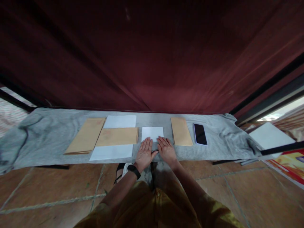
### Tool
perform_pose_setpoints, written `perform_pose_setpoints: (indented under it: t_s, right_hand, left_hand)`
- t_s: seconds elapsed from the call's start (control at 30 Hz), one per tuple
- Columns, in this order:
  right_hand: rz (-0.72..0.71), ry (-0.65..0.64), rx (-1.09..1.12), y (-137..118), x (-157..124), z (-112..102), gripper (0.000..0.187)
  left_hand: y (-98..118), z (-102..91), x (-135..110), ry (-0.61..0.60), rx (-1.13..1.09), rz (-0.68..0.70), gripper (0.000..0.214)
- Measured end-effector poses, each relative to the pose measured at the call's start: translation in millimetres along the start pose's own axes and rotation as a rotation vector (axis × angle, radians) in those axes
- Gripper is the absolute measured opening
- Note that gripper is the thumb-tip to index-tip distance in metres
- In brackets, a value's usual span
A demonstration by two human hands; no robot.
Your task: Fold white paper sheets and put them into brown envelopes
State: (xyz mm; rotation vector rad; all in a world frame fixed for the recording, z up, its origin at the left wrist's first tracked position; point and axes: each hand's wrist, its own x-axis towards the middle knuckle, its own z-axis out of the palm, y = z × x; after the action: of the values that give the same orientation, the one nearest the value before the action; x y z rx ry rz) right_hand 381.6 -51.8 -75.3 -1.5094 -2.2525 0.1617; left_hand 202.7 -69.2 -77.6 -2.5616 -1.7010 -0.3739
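My left hand (144, 152) and my right hand (166, 150) lie flat, side by side, fingers stretched out, on the near edge of a small white sheet of paper (152, 132) on a grey cloth (47, 133). The thumbs nearly meet. A black band (133, 171) is on my left wrist. A tan envelope (181, 131) lies just right of my right hand. Another tan envelope (117, 136) lies across a larger white sheet (111, 152) just left of my left hand.
A stack of tan envelopes (85, 135) lies further left. A black phone (200, 134) rests right of the envelopes. A dark red curtain (152, 57) hangs behind the cloth. The tiled floor (47, 186) is in front. White board (270, 136) and coloured print (289, 164) lie at right.
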Motion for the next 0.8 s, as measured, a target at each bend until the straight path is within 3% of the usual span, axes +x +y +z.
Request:
perform_pose_setpoints:
  t_s: [0.37,0.6,0.7,0.8]
  right_hand:
    - [0.092,0.119,-0.105,5.7,-19.2,5.2,0.048]
    - [0.121,0.152,-0.004,9.4,-21.0,1.4,0.049]
    - [0.066,0.125,0.088,7.4,-14.9,-0.5,0.05]
    - [-0.054,0.017,0.132,-0.8,-7.3,-0.9,0.047]
  left_hand:
    - [1.8,0.1,-11.6,0.035,0.014,-0.154,0.078]
    - [6.4,-4.7,-11.5,-0.001,0.062,-0.163,0.078]
    - [7.4,-5.2,-10.6,-0.012,0.055,-0.17,0.076]
    - [7.1,-4.5,-10.5,-0.017,0.037,-0.178,0.074]
